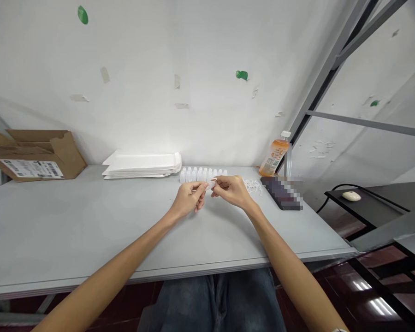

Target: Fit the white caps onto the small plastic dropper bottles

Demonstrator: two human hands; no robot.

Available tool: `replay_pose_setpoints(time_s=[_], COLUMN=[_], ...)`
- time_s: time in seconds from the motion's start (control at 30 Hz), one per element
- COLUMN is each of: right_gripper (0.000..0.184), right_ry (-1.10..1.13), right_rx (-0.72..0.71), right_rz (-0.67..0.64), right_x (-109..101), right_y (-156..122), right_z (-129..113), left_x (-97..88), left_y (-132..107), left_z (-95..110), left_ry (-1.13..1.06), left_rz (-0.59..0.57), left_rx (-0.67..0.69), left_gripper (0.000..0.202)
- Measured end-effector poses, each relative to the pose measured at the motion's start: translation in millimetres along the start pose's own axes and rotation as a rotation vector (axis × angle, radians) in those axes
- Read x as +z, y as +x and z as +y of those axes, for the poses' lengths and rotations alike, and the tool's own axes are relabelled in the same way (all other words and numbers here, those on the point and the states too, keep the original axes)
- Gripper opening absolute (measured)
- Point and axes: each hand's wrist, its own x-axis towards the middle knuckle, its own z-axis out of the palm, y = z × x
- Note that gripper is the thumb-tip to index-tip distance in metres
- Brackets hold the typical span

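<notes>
My left hand (190,197) and right hand (232,190) pinch a small clear plastic bottle (210,184) over the grey bench (72,230). Scuffed white wall (141,69) behind, brown cardboard box (34,154) far left.

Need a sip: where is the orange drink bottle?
In the head view, the orange drink bottle stands at the table's far right by the grey frame post, behind the dark phone.
</notes>
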Motion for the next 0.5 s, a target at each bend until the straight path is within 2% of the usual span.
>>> replay_pose_setpoints(time_s=[0.33,0.5], right_gripper=[0.016,0.02], right_ry=[-0.181,-0.212], right_rx=[-0.134,-0.132], right_rz=[0.054,0.095], right_x=[5.2,4.5], right_y=[0.4,1.2], right_z=[2.7,8.5], left_x=[0.9,1.5], left_y=[2.2,1.2], left_z=[-4.9,-4.3], left_ry=[-0.031,-0.041], left_rz=[-0.009,-0.011], left_rx=[-0.014,-0.018], left_gripper=[0.042,0.043])
